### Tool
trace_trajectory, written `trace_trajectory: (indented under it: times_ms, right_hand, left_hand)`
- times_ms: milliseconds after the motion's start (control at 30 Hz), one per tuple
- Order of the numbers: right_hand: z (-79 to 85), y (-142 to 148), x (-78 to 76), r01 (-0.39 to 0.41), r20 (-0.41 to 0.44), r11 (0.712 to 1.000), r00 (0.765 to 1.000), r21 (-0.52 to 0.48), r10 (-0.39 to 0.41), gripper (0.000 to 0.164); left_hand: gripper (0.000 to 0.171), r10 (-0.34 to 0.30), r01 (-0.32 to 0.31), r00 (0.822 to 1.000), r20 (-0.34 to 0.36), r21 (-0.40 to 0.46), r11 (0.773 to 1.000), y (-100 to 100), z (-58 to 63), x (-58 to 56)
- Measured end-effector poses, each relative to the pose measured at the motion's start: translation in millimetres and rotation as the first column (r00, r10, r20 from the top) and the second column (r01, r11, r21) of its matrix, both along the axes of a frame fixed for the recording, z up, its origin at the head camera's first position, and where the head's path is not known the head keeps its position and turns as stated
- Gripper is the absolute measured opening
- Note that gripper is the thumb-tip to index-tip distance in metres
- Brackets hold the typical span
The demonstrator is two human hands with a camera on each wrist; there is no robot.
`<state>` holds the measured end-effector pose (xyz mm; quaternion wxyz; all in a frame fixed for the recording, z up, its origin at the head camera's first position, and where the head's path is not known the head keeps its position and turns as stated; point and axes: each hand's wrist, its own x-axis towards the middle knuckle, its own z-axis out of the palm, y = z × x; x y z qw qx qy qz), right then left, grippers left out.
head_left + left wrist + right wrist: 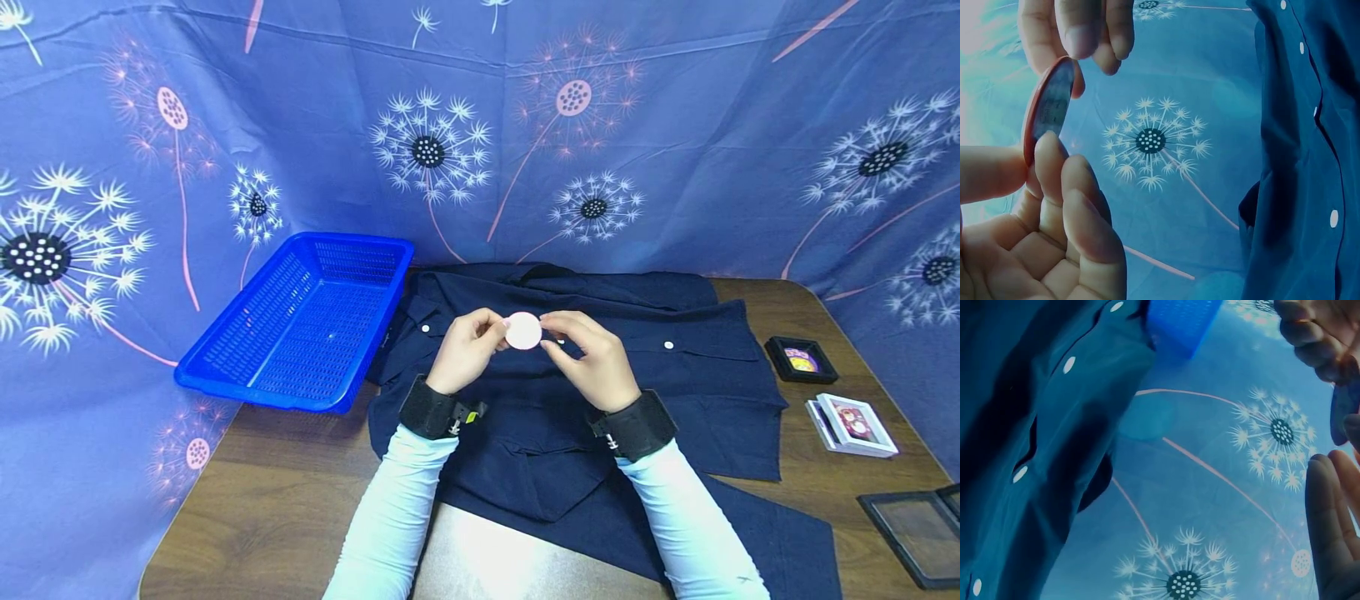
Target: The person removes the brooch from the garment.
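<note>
A small round disc (523, 331) is held up over dark navy shirts (517, 467); its face looks pale and glaring in the head view. Edge-on in the left wrist view, the disc (1050, 103) has a red rim and a greyish side with faint print, too blurred to read. My left hand (470, 346) pinches its left edge between thumb and fingers. At the opposite edge, my right hand (592, 358) holds the rim with thumb and fingertips. The right wrist view catches only part of the disc (1341, 415) at its border.
A blue plastic basket (341, 400) stands left of the shirts on the wooden table (285, 492). Along the right side lie a black box frame (780, 367), white frames (881, 446) and a black-edged frame (888, 533). A dandelion-patterned blue cloth (495, 108) hangs behind.
</note>
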<state>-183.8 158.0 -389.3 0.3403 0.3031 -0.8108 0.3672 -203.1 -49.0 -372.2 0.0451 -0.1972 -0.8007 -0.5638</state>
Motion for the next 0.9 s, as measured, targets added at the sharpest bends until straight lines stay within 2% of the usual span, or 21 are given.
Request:
trace_trajectory:
  times_ms: [300, 633, 900]
  right_hand:
    - [-1.6, -2.9, 0.0, 0.025, -0.119, 0.991, 0.993, 0.128, -0.01, 0.03]
    - [0.1, -1.8, 3.4, 0.048, -0.172, 0.983, 0.985, 0.176, -0.018, 0.025]
    - [-1.4, 1.6, 3.8, 0.036, -0.202, 0.982, 0.979, 0.186, 0.002, 0.027]
  left_hand:
    - [0.021, -0.004, 0.003, 0.998, 0.064, 0.018, 1.0, 1.4, 0.2, 0.5]
    - [0.023, -0.018, 0.018, 0.997, 0.081, 0.002, 1.0, 3.1, -1.8, -0.3]
    - [0.026, -0.009, 0.014, 0.996, 0.094, -0.051, 0.999, 5.5, -3.5, 0.2]
